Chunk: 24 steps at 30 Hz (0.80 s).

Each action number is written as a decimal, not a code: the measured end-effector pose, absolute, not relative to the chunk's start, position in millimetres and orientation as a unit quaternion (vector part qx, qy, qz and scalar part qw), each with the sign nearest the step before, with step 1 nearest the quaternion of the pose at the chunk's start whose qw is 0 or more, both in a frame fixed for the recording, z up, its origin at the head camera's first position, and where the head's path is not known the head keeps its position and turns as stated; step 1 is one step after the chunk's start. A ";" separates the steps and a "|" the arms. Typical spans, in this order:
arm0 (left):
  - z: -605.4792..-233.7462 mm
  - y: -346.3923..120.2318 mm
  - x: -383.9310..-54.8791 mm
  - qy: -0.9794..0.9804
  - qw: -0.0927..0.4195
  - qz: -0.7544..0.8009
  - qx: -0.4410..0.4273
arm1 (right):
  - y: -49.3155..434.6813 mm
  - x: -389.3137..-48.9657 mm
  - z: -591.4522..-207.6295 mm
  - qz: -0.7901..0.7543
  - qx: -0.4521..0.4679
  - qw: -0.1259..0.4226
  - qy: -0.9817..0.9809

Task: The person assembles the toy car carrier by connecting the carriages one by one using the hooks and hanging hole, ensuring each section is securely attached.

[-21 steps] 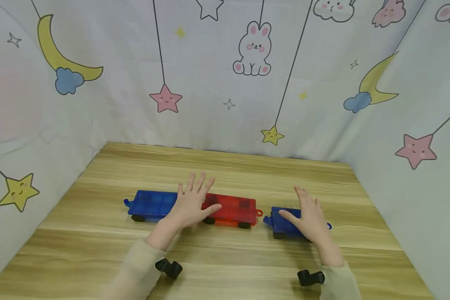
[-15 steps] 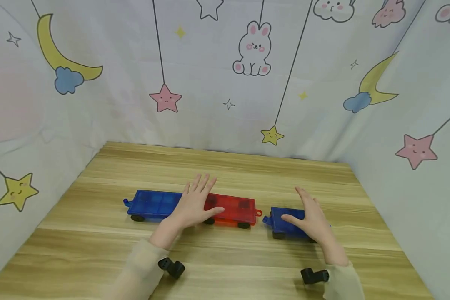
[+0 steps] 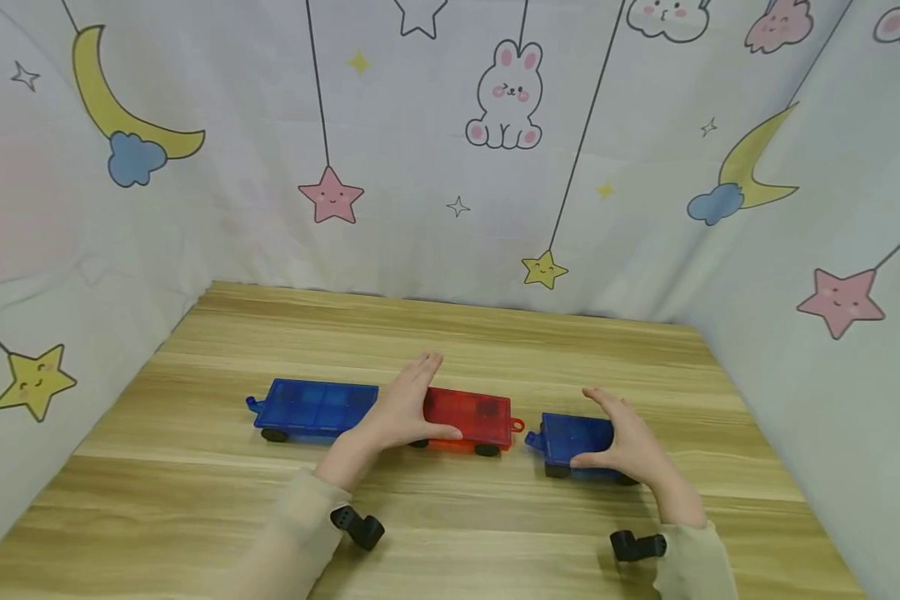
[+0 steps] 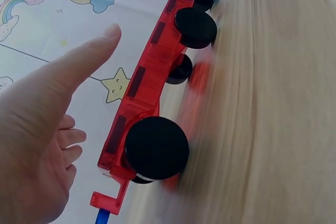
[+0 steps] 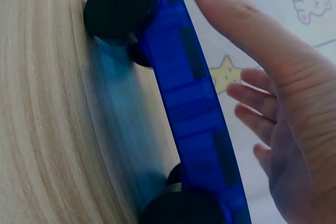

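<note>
A translucent red toy train car (image 3: 468, 417) with black wheels stands on the table. My left hand (image 3: 401, 408) hovers at its left end, thumb apart from the fingers; in the left wrist view the thumb (image 4: 86, 59) is off the red side. Left of it is a long blue car (image 3: 315, 407); their coupling is mostly hidden by the hand. On the right stands another blue car (image 3: 573, 437), its hook a small gap from the red car's ring (image 3: 518, 425). Over its right part is my right hand (image 3: 633, 446), thumb and fingers spread apart, not gripping in the right wrist view.
The wood-grain table (image 3: 465, 517) runs back to a white cloth (image 3: 420, 250) printed with stars, moons and a rabbit. Cloth also hangs at both sides. Black wrist cameras (image 3: 358, 527) sit on both sleeves.
My left hand has shifted right along the red car and its fingers have drawn closer together. The right hand has moved slightly right and its thumb has lowered toward the blue car's near side.
</note>
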<state>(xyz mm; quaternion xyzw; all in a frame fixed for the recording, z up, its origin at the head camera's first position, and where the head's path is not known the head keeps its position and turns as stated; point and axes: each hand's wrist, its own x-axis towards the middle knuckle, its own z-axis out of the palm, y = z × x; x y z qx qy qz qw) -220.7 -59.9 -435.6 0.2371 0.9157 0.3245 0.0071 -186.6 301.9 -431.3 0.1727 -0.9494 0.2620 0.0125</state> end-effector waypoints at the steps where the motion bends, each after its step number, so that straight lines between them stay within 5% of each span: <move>1: -435.9 -58.3 -221.3 0.914 0.010 0.327 0.238 | 302.4 -186.5 -431.2 0.261 0.173 0.008 -0.950; 24: -440.8 -43.2 -227.8 0.909 0.044 0.298 0.288 | 301.8 -189.3 -433.5 0.247 0.200 -0.044 -0.947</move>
